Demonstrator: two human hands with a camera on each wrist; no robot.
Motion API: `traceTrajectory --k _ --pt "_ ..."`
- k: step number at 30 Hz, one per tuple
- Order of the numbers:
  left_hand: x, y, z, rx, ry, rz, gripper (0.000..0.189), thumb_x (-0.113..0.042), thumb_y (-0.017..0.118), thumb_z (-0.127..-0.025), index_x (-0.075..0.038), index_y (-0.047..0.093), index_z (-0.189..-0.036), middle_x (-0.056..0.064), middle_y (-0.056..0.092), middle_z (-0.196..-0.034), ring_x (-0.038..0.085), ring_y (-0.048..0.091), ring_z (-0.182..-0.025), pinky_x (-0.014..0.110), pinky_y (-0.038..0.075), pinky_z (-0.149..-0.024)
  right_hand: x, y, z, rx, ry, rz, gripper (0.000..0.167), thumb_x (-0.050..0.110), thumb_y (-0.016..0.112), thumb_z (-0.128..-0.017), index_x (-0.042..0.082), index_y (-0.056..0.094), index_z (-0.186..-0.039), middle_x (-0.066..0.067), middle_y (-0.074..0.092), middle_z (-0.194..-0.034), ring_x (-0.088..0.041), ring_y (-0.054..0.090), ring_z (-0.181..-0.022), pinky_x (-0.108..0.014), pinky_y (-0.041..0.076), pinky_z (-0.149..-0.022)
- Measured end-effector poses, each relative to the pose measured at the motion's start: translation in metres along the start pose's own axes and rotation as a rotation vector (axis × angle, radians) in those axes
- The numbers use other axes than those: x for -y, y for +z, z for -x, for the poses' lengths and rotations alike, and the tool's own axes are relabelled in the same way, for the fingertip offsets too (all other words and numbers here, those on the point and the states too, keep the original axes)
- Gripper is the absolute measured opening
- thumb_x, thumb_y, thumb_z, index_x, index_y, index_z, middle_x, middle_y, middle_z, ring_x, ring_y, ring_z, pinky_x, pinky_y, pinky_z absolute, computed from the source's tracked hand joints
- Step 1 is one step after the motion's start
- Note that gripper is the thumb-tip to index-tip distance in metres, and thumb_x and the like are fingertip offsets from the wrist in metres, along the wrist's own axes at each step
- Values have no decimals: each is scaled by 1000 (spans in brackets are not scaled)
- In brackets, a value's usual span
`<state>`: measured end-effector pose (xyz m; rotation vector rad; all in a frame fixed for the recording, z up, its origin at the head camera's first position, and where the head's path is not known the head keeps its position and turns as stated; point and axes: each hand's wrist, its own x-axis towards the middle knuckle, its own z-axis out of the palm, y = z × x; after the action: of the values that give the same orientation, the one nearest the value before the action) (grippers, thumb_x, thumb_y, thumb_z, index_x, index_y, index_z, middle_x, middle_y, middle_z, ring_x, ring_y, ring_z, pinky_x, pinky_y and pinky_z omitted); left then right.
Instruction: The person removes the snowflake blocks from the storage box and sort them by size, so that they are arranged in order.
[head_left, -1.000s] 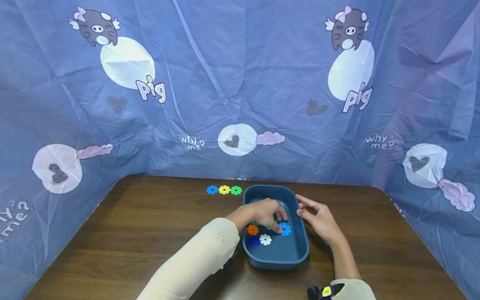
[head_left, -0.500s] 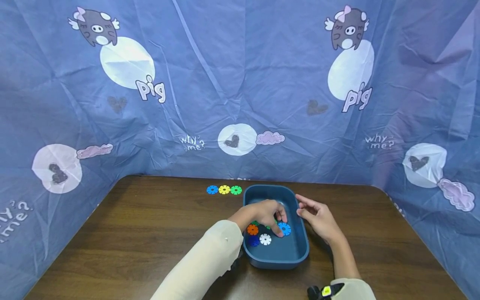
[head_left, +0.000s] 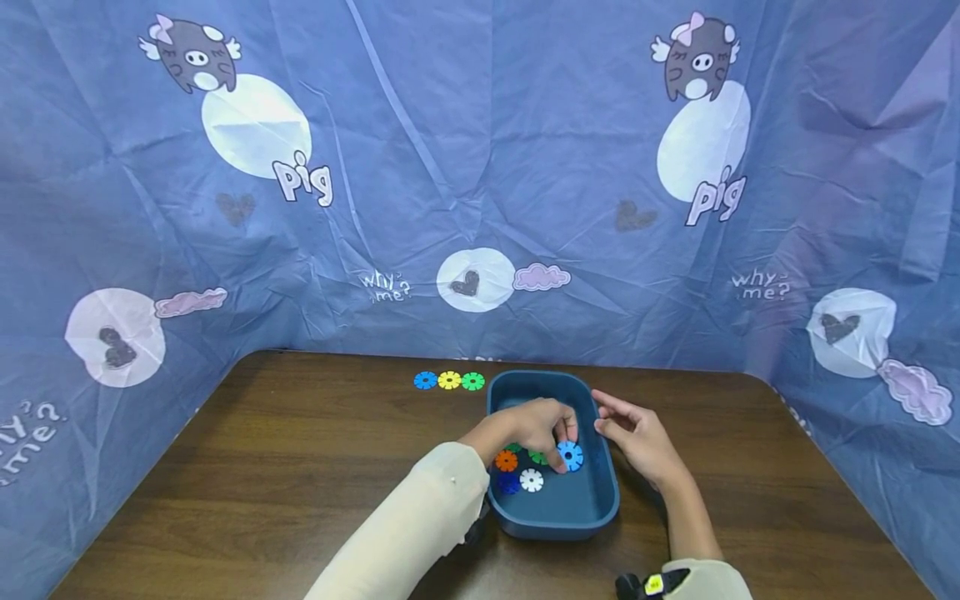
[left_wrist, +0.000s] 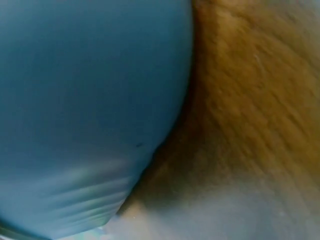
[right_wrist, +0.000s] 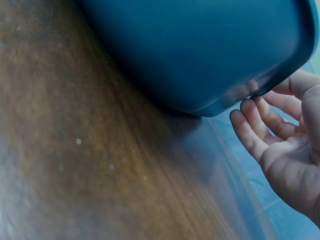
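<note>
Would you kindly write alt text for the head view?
A left hand inside a blue bin pinches a light blue notched disc; a right hand touches the bin's outer side. Blue, yellow and green discs line up on the table.

Head view evenly bright; left wrist view blurred, glare on tub (left_wrist: 95,100)

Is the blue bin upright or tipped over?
Upright: the blue bin stands on the table, its opening upward and the white disc lying on its floor.
</note>
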<state>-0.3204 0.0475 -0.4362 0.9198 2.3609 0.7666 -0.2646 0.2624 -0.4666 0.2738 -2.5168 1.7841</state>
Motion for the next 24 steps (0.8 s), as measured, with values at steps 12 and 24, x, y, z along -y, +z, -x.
traceTrajectory --k 12,24 --pt "3 -9 4 -28 13 253 14 4 73 -90 -7 72 -98 2 72 -87 15 68 -78 30 59 -70 0 1 -1 -2 18 -18 47 9 67 -98 5 58 -144 -22 59 -120 -18 58 -101 -21 55 -85" --pt "3 -37 20 -119 17 400 18 6 73 -90 -1 75 -106 8 74 -93 20 73 -83 39 62 -82 0 2 -1 -17 11 -12 46 7 67 -98 3 59 -142 -22 60 -117 -17 58 -99 -20 55 -84"
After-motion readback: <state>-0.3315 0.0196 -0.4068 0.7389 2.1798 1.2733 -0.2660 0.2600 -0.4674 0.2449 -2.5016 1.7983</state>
